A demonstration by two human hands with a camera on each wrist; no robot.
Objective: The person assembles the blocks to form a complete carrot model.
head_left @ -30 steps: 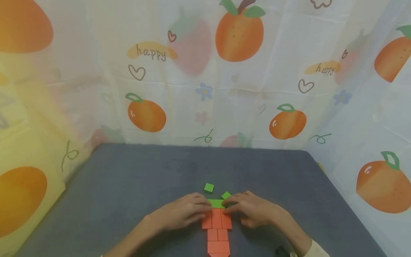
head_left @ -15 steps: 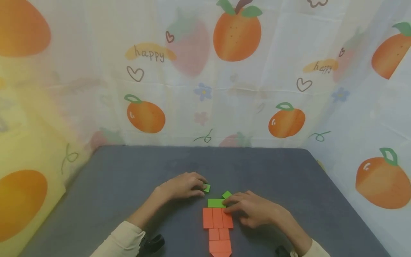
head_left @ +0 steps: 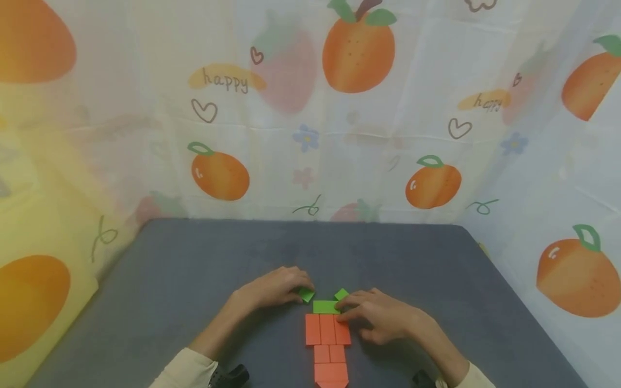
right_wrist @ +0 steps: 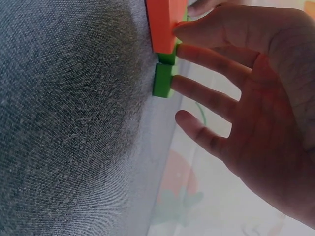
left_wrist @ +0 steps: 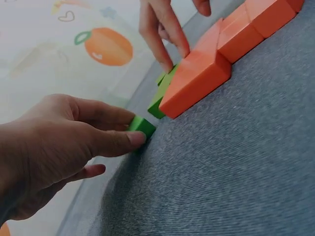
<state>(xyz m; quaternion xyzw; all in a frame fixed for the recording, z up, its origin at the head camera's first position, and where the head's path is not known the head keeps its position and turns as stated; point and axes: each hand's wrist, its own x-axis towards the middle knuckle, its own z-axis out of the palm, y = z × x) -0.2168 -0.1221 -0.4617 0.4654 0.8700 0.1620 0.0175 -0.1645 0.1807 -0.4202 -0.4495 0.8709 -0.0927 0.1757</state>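
My left hand (head_left: 276,286) pinches a small green cube (left_wrist: 142,126) between thumb and fingers, just left of a green rectangular block (head_left: 324,307). In the left wrist view the cube sits low at the table surface, turned at an angle. My right hand (head_left: 380,319) has its fingers extended, the tips resting on the green rectangular block and the upper orange blocks (head_left: 327,330). A second green cube (head_left: 342,294) lies tilted behind the rectangular block's right end; in the right wrist view a fingertip touches this cube (right_wrist: 163,80).
Smaller orange blocks (head_left: 331,372) continue the column toward the near edge, tapering at the bottom. All lie on a dark grey table (head_left: 194,258). A fruit-print curtain (head_left: 359,129) encloses the back and sides. Dark wrist straps (head_left: 232,376) show near both sleeves.
My left hand has left the block column, reached the farther green cube, and drawn it nearer and slightly left, turning it. The right hand has stayed in place.
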